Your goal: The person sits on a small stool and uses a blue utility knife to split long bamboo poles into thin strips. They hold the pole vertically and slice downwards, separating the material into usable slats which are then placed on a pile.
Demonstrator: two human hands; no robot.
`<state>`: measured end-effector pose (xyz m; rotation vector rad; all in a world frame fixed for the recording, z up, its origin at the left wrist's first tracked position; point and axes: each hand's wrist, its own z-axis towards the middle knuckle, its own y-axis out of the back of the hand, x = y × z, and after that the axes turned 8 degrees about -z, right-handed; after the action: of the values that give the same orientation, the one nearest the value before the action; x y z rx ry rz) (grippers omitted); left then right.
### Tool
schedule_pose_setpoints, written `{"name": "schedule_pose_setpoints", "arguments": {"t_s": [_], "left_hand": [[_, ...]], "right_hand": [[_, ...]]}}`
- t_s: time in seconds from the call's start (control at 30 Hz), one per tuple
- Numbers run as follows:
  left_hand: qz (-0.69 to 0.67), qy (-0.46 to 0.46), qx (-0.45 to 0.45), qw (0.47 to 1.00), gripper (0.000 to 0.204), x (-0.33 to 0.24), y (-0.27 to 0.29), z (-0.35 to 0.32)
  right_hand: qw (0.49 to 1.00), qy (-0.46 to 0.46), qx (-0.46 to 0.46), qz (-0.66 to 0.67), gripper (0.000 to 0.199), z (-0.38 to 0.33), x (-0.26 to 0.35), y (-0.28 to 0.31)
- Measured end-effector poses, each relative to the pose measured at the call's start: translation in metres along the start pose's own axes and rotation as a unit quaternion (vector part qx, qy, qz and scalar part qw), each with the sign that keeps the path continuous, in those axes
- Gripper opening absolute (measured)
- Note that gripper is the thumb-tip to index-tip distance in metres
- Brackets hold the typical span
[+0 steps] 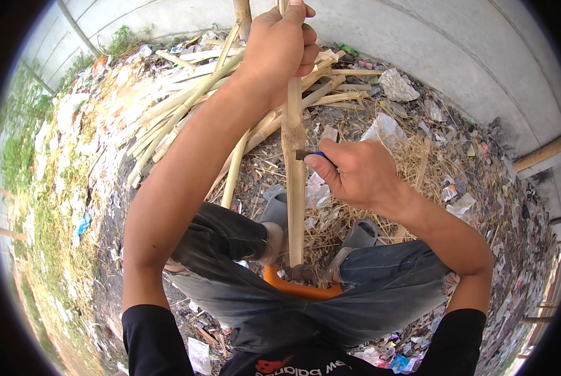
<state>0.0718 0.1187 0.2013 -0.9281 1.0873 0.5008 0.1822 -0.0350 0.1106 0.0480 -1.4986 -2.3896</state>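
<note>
My left hand point(279, 53) is wrapped round the upper end of a split bamboo strip point(295, 194), which stands upright in front of me. The strip's lower end comes down between my feet, near the orange seat edge. At mid-length, close to a node, a short dark blade of a knife point(302, 155) with some blue on its handle touches the strip's right edge. My right hand point(363, 170) is closed round that handle, its thumb lying along the blade. Most of the handle is hidden in the fist.
A pile of split bamboo pieces point(180, 113) lies ahead to the left. Dry straw-like shavings point(412, 156) and a rock point(398, 85) are at the right. A grey wall point(456, 56) rises behind. An orange stool point(299, 289) is beneath me; litter covers the ground.
</note>
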Motion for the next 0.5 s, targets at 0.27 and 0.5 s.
{"name": "schedule_pose_setpoints", "arguments": {"t_s": [0.27, 0.5], "left_hand": [[-0.008, 0.061, -0.014, 0.998, 0.032, 0.008, -0.004, -0.002], [-0.017, 0.069, -0.007, 0.997, 0.032, 0.007, -0.005, 0.001]], "right_hand": [[0.995, -0.024, 0.068, 0.072, 0.046, -0.009, 0.005, 0.007], [0.993, -0.033, 0.066, 0.087, 0.048, -0.02, 0.008, 0.008]]}}
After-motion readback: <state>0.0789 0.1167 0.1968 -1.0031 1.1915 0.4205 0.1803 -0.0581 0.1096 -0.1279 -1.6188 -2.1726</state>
